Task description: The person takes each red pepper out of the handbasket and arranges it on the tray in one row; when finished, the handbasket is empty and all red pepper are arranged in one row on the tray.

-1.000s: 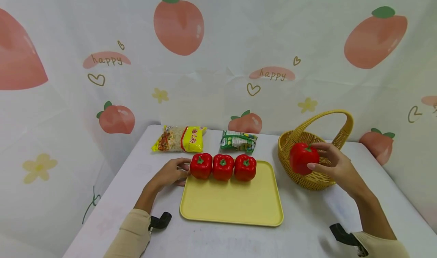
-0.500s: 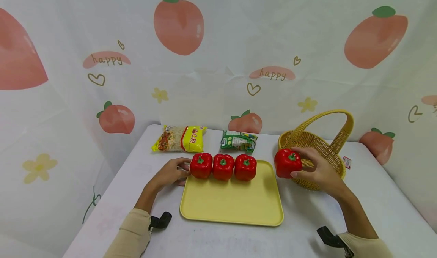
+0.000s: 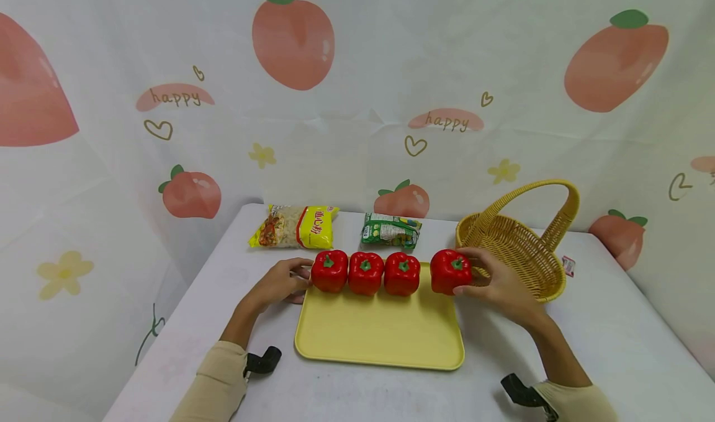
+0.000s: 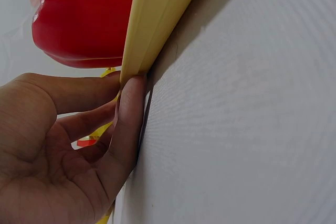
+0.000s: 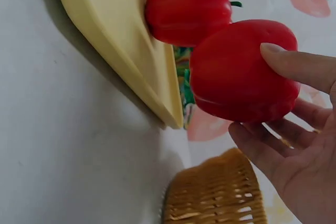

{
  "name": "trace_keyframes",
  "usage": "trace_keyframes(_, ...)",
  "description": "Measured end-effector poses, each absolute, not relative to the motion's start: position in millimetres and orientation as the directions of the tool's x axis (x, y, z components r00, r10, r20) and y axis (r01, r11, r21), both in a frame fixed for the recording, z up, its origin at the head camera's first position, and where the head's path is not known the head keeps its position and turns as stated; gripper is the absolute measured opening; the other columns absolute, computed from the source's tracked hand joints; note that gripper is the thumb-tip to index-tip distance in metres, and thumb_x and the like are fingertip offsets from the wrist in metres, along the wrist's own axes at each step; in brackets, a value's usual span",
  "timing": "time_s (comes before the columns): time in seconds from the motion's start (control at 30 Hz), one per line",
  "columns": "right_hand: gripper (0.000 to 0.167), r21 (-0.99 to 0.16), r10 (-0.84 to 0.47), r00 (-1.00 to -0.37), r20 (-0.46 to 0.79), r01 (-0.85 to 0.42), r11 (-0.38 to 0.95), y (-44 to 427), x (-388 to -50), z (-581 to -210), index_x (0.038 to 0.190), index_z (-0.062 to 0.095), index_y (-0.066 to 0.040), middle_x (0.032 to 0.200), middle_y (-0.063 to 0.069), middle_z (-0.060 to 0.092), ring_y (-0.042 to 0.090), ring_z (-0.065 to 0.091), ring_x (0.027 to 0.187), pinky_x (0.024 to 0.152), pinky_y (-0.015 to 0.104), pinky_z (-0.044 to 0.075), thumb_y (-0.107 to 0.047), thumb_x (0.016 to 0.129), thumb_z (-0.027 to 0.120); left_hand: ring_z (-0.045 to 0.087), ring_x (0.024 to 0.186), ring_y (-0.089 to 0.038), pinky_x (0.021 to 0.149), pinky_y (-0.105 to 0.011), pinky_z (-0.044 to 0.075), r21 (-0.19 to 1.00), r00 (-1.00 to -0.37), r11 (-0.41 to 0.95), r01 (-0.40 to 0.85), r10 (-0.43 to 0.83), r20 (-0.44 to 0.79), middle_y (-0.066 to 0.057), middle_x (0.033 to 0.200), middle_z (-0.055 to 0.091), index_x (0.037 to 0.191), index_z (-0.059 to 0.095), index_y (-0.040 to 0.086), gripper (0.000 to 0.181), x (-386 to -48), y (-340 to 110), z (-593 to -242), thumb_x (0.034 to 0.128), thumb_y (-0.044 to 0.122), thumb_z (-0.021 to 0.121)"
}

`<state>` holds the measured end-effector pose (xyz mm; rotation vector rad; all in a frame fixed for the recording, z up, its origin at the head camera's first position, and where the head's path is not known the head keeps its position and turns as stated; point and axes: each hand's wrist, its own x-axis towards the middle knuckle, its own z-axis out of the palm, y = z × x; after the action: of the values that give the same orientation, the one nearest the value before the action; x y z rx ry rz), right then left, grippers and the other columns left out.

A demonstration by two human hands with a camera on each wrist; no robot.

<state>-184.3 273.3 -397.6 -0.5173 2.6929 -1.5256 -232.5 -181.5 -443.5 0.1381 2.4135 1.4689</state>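
Observation:
Three red bell peppers (image 3: 365,273) stand in a row along the back of the yellow tray (image 3: 380,335). My right hand (image 3: 503,288) holds a fourth red bell pepper (image 3: 450,272) between thumb and fingers, above the tray's back right corner. In the right wrist view, the held pepper (image 5: 244,72) appears raised beside the row, stem out of sight. At the tray's back left edge my left hand (image 3: 282,280) grips the rim, next to the leftmost pepper (image 3: 329,272). The left wrist view has fingertips (image 4: 131,95) against the tray's side.
A wicker basket (image 3: 516,254) with a tall handle stands to the right of the tray. Behind the tray lie a yellow food packet (image 3: 296,227) and a green packet (image 3: 390,230). A small red-and-white packet (image 3: 568,265) lies right of the basket.
My right hand has carried the bell pepper leftward from over the basket to over the tray's back right corner. The left hand and the other peppers have stayed in place.

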Motion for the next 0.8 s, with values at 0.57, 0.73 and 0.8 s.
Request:
trace_keyframes(0.57, 0.076, -0.754, -0.263, -0.949, 0.175, -0.301, 0.584, 258.7, -191.1, -417.8, 0.149, 0.051, 0.001, 0.146, 0.023, 0.058, 0.042, 0.059, 0.131, 0.101, 0.05, 0.059, -0.012, 0.085, 0.089, 0.068, 0.099, -0.023, 0.074, -0.034, 0.067, 0.876, -0.947, 0.473, -0.093, 0.229, -0.224, -0.017, 0.122, 0.065, 0.147, 0.057, -0.001, 0.053, -232.2, -180.8, -443.4, 0.0957, 0.007, 0.067)
trace_keyframes(0.73, 0.076, -0.763, -0.262, -0.95, 0.168, -0.293, 0.576, 256.3, -191.8, -420.6, 0.15, 0.05, 0.003, 0.145, 0.025, 0.057, 0.044, 0.063, 0.125, 0.098, 0.049, 0.061, -0.008, 0.085, 0.088, 0.068, 0.099, -0.023, 0.074, -0.033, 0.066, 0.875, -0.949, 0.473, -0.104, 0.217, -0.23, -0.017, 0.121, 0.065, 0.147, 0.057, 0.0, 0.052, -233.3, -181.0, -444.5, 0.0958, 0.006, 0.066)
trace_keyframes(0.8, 0.075, -0.762, -0.263, -0.951, 0.166, -0.292, 0.578, 256.1, -191.6, -421.5, 0.15, 0.05, 0.003, 0.146, 0.025, 0.057, 0.044, 0.064, 0.123, 0.097, 0.048, 0.061, -0.009, 0.086, 0.087, 0.068, 0.098, -0.023, 0.074, -0.033, 0.066, 0.874, -0.95, 0.475, -0.108, 0.211, -0.232, -0.016, 0.12, 0.065, 0.146, 0.058, 0.001, 0.052, -233.7, -181.3, -445.0, 0.0958, 0.006, 0.066)
